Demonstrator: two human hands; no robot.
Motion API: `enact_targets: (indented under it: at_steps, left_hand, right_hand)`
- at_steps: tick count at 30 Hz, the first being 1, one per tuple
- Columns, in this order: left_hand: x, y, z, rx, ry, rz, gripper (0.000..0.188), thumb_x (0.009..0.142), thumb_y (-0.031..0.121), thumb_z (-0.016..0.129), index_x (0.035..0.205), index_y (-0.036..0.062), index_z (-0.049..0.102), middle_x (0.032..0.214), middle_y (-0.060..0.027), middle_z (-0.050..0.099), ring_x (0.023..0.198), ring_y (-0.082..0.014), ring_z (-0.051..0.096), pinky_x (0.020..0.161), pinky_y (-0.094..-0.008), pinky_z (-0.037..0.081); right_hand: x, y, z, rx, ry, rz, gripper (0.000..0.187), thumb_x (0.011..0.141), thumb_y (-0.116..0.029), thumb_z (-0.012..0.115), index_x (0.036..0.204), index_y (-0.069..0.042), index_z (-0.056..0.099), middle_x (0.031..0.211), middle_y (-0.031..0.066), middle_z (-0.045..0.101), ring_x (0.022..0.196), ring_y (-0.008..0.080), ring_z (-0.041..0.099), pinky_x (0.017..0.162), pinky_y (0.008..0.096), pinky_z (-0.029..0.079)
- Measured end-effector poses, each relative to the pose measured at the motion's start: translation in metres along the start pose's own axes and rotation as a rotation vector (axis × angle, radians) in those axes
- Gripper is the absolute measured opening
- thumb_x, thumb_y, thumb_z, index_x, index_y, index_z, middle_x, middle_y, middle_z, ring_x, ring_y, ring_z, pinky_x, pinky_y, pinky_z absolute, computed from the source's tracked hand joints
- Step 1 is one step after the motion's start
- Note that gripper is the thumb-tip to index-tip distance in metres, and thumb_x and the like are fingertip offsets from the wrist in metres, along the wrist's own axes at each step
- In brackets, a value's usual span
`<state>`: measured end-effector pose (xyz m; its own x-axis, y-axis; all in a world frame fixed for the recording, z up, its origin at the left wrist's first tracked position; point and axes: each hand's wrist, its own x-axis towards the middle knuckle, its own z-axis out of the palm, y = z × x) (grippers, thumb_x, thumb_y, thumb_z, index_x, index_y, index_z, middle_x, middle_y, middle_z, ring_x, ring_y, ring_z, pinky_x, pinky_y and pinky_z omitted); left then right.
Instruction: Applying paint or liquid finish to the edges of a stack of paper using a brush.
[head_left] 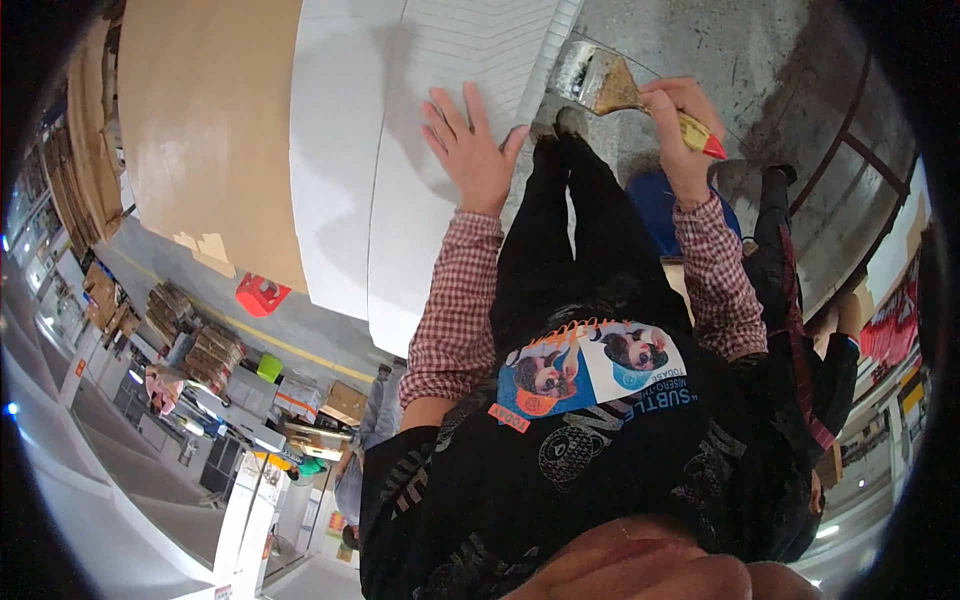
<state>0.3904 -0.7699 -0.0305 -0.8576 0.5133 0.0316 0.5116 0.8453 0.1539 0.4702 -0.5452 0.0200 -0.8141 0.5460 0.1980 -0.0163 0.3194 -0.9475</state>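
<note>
The left hand (470, 150) lies flat, fingers spread, near the white panel's (350, 180) right edge. The right hand (680, 130) is clamped on a paintbrush (610, 85) beside that edge; the brushing step appears in hand, calling for bristle contact.

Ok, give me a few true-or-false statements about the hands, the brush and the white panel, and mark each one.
1. The left hand lies flat with fingers spread on the white panel. True.
2. The right hand holds a paintbrush. True.
3. The brush bristles press on the brown board. False: the brush is over the grey floor, right of the white panel.
4. Both hands grip the brush. False: only the right hand does.
5. The sleeves are red-and-white checked. True.
</note>
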Motion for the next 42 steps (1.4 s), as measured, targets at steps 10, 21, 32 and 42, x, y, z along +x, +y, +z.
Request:
enact_targets:
  at_steps: [10, 21, 32, 42]
  left_hand:
    - [0.02, -0.03, -0.022, -0.192, -0.133, 0.101, 0.038, 0.09, 0.033, 0.047, 0.12, 0.0101, 0.054, 0.121, -0.0221, 0.05, 0.11, -0.0424, 0.049, 0.083, -0.0444, 0.047]
    - [0.033, -0.024, -0.015, -0.052, -0.096, 0.136, 0.034, 0.095, 0.033, 0.038, 0.119, 0.0182, 0.057, 0.118, -0.0156, 0.055, 0.102, -0.0351, 0.056, 0.077, -0.0403, 0.049]
    - [-0.039, -0.03, -0.004, -0.035, -0.003, 0.092, 0.068, 0.083, 0.044, 0.059, 0.135, 0.0053, 0.039, 0.137, -0.0311, 0.031, 0.126, -0.0474, 0.031, 0.096, -0.0499, 0.036]
    - [0.002, -0.033, -0.015, -0.173, -0.009, 0.234, 0.036, 0.087, 0.032, 0.052, 0.113, 0.0075, 0.056, 0.113, -0.0253, 0.053, 0.104, -0.0401, 0.052, 0.073, -0.0425, 0.051]
  right_hand:
    - [0.012, 0.011, 0.011, -0.006, 0.031, -0.109, 0.008, 0.083, -0.004, 0.062, 0.077, 0.001, 0.062, 0.082, 0.0089, 0.063, 0.071, 0.0145, 0.058, 0.063, 0.0253, 0.045]
    - [-0.006, 0.003, 0.017, -0.034, 0.043, -0.116, 0.009, 0.081, -0.003, 0.063, 0.074, 0.002, 0.061, 0.08, 0.0086, 0.063, 0.071, 0.0143, 0.059, 0.063, 0.0246, 0.045]
    - [-0.034, -0.011, 0.017, -0.024, 0.078, -0.039, 0.008, 0.082, -0.002, 0.061, 0.075, 0.002, 0.061, 0.081, 0.0081, 0.064, 0.071, 0.0143, 0.059, 0.064, 0.0253, 0.046]
    - [-0.027, 0.014, 0.023, -0.069, 0.059, -0.138, 0.008, 0.082, -0.003, 0.063, 0.076, 0.002, 0.061, 0.079, 0.0087, 0.063, 0.07, 0.0143, 0.059, 0.062, 0.0249, 0.045]
